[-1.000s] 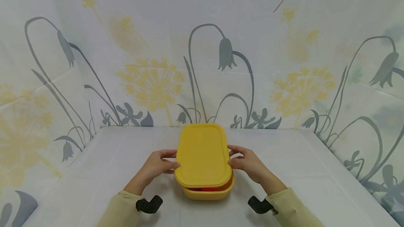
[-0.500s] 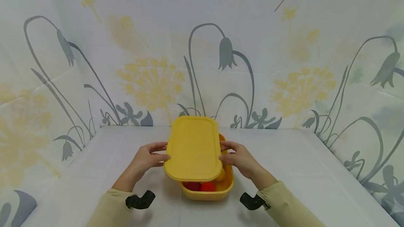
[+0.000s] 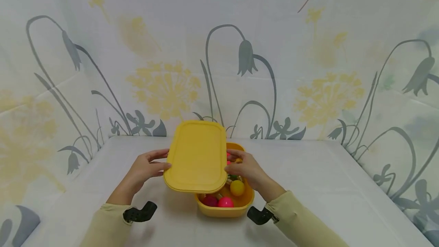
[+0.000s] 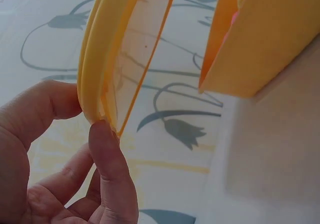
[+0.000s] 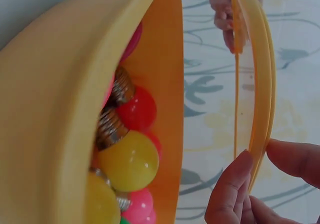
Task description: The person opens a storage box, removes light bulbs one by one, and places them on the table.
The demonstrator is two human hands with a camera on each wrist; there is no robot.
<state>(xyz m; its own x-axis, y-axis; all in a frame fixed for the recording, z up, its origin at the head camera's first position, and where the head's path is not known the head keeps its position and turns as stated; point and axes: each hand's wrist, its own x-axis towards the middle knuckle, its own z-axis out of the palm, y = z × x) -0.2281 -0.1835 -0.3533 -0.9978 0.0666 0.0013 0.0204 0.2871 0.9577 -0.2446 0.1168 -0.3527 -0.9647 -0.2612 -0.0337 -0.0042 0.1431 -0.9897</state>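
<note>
A yellow rectangular lid (image 3: pixel 197 155) is held between both hands, raised above and to the left of a yellow box (image 3: pixel 224 212). My left hand (image 3: pixel 145 167) pinches its left edge between thumb and fingers. On the lid's right edge, my right hand (image 3: pixel 249 170) has the same kind of pinch, partly over the box. Coloured light bulbs with metal screw bases lie inside: a yellow bulb (image 3: pixel 237 188), a pink bulb (image 3: pixel 226 202) and a dark red bulb (image 3: pixel 210 201) show in the head view. The right wrist view adds a red bulb (image 5: pixel 138 109). The lid hides part of the box.
The box stands on a white table (image 3: pixel 308 170). Behind it and on both sides hangs a flower-printed curtain (image 3: pixel 219 87). Each wrist wears a black camera mount, one on the left (image 3: pixel 140 212) and one on the right (image 3: pixel 260 215).
Both hands have lifted the lid off the box and carried it leftward and slightly upward. The bulbs inside have come into view. The box has stayed in place.
</note>
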